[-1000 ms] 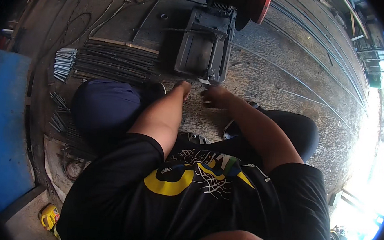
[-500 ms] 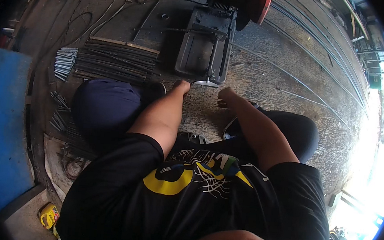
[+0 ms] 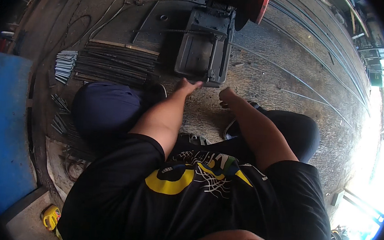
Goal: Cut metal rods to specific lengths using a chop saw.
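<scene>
A blue panel [image 3: 2,123] is seen at the far left. To its right, short silver rods [image 3: 65,67] are laid close together in a fan, and a wider row of dark rods [image 3: 117,60] is lined up beside them; a looser bundle [image 3: 61,123] is partly hidden by a bent knee [image 3: 105,106]. By this layout, the short pieces are judged to be already set aside in groups, though no count can be made.

At centre, the left hand [image 3: 188,87] is placed at the near edge of a cutting machine's dark base [image 3: 182,58], its thumb stretched along that edge; its fingers are largely hidden, and whether anything is gripped cannot be told. Beyond, a red guard [image 3: 257,7] is partly shown. Just right of the base's near corner, the right hand [image 3: 226,97] is held apart from it, fingers loosely curled; nothing is seen in it, but the palm is hidden.

Farther right, long rods [image 3: 295,16] are left loose across the floor, apparently not yet grouped. Whether the nearest long rod [image 3: 290,74] is clamped cannot be made out.
</scene>
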### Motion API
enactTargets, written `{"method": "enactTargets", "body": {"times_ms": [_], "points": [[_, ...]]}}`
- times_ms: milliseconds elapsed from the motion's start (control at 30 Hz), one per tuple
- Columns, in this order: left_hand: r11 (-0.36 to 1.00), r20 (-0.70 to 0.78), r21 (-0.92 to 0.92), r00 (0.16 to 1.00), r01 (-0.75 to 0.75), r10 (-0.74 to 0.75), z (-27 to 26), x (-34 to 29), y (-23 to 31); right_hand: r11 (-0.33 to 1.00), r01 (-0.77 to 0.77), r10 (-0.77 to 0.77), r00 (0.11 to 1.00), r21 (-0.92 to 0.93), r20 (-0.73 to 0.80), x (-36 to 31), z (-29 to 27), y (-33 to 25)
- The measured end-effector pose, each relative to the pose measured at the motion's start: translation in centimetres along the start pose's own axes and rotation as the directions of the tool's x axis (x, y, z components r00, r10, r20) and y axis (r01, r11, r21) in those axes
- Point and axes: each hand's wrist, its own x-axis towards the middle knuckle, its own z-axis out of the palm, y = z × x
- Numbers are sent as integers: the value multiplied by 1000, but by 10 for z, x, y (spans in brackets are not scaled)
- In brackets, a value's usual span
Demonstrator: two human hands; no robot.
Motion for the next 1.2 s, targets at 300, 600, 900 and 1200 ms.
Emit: {"method": "enactTargets", "body": {"times_ms": [300, 600, 900, 1200], "points": [[990, -368, 44, 923, 135, -109, 9, 33, -15, 525, 314, -304, 937, -791, 170, 7, 2, 7], [987, -288, 143, 957, 72, -28, 3, 28, -18, 613, 624, -552, 777, 485, -301, -39, -16, 16], [973, -36, 231, 999, 24, -16, 1, 27, -13, 517, -106, 21, 994, 849, 111, -53, -17, -7], [973, 81, 229, 996, 26, -46, -4, 18, -7, 536, 653, -446, 757, 535, -478, -35, -20, 26]]}}
